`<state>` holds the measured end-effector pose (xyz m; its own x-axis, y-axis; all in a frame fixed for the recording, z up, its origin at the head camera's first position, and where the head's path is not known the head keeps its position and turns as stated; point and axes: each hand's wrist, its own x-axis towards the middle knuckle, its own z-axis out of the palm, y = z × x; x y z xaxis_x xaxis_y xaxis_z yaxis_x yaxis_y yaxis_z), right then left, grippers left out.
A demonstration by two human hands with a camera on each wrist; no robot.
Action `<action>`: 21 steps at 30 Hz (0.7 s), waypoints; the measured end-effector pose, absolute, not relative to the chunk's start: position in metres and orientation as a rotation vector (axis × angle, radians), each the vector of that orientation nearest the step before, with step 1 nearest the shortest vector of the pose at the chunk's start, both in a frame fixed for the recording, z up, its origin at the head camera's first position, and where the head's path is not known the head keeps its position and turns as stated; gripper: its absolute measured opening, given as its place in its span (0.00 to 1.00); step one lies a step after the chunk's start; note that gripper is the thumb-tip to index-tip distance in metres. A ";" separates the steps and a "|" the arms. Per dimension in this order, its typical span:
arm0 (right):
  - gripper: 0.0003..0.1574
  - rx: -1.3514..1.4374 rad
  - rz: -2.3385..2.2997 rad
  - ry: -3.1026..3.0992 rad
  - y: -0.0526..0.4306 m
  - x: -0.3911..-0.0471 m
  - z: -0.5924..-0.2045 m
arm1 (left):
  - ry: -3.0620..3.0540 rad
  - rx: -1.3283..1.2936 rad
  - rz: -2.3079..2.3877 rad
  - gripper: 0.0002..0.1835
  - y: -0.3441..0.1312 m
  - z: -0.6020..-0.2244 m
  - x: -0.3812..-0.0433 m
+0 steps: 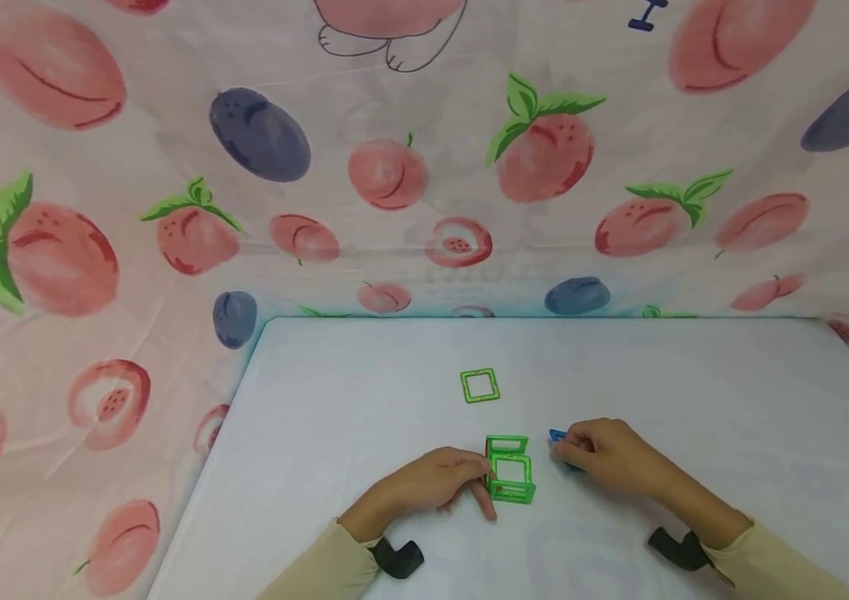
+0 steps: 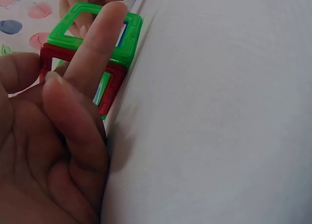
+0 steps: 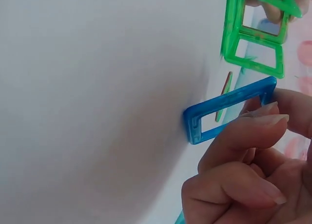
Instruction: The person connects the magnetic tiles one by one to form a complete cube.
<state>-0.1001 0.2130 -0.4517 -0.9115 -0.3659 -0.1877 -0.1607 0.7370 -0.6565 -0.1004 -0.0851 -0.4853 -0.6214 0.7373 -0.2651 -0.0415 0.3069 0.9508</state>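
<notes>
At the table (image 1: 334, 400), the left hand (image 1: 435, 482) grips a box (image 1: 511, 485), the right hand (image 1: 613, 454) a half-hidden blue frame (image 3: 229, 99).

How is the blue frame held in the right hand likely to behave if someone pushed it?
The blue frame is probably light, since its middle is open. It looks stiff: its sides show no bend in the right hand's pinch. Its straight edges suggest it would slide or tip rather than roll.
</notes>
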 end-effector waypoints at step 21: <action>0.18 -0.404 -1.156 2.442 0.193 -0.090 -0.449 | 1.874 0.635 1.366 0.23 -0.084 -0.485 -0.101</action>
